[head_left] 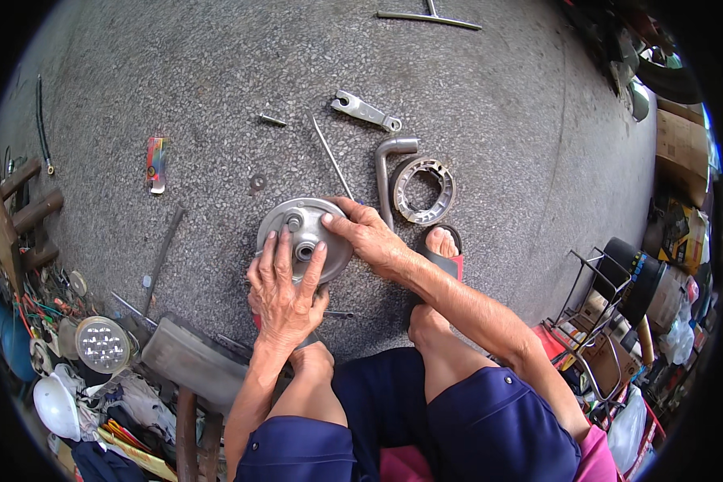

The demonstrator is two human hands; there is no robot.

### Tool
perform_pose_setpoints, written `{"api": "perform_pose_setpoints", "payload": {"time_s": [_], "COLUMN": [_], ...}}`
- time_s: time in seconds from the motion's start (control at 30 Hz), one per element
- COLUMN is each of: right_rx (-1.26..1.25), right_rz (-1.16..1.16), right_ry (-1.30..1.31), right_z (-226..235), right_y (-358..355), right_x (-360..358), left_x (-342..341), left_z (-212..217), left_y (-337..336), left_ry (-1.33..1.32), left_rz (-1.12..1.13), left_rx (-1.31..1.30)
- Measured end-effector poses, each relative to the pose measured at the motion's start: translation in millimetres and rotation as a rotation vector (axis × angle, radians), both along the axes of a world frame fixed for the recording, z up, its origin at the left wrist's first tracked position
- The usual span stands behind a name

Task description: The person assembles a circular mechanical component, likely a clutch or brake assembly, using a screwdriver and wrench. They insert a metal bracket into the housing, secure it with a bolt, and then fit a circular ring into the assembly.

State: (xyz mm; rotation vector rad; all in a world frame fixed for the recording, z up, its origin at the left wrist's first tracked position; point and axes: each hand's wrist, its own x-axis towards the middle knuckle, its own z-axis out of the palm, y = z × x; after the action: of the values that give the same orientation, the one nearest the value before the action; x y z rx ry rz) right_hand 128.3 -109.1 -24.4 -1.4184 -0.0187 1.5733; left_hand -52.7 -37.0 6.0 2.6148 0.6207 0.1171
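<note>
Round metal plate (313,229), in our hands before us, looks rigid and fairly heavy, best held by its rim, where our right hand (371,238) clamps, our left hand (283,304) spreading fingers across its face.

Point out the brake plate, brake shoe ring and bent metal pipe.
Brake plate (308,231): head view, face above hub.
Brake shoe ring (399,194): head view, left arc.
Bent metal pipe (382,178): head view, straight shaft.

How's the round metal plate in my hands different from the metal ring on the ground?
The plate is mostly solid; the ring has a large open middle. The plate looks bigger than the ring. Your left hand and right hand are on the plate, while the ring lies on the ground. Both are round.
</note>
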Motion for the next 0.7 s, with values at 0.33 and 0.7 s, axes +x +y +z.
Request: {"api": "perform_pose_setpoints", "payload": {"time_s": [0.33, 0.7], "right_rx": [0.001, 0.330], "right_rz": [0.051, 0.119], "right_ry": [0.002, 0.019], "right_z": [7, 86], "right_y": [7, 9], "right_x": [6, 34], "left_x": [44, 26], "left_z": [-5, 85], "left_y": [75, 44], "left_ry": [-0.044, -0.433], "left_rz": [0.364, 0.151], "left_rx": [-0.898, -0.141]}}
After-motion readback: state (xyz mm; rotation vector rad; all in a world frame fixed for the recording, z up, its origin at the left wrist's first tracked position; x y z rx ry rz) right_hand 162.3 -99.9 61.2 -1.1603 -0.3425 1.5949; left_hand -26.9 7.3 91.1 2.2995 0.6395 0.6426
